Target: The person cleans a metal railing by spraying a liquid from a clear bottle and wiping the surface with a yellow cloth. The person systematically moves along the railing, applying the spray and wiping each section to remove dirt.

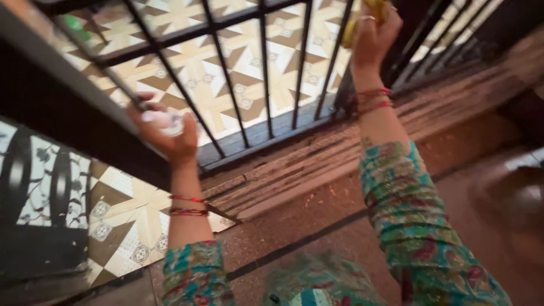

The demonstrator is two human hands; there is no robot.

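My left hand [164,133] is raised against a black metal grille door [226,73] and is closed around a small white object [170,122], too blurred to identify. My right hand [374,34] is held higher, near the grille's right edge, gripping a yellow cloth or sponge [354,25] pressed against a vertical bar. Both wrists wear red bangles, and both sleeves are green with a floral print.
Beyond the bars lies a floor of beige and brown patterned tiles [198,68]. A ribbed stone threshold [317,164] runs under the grille. Speckled reddish floor [340,226] lies beneath me. A dark frame with patterned glass [39,187] stands at left.
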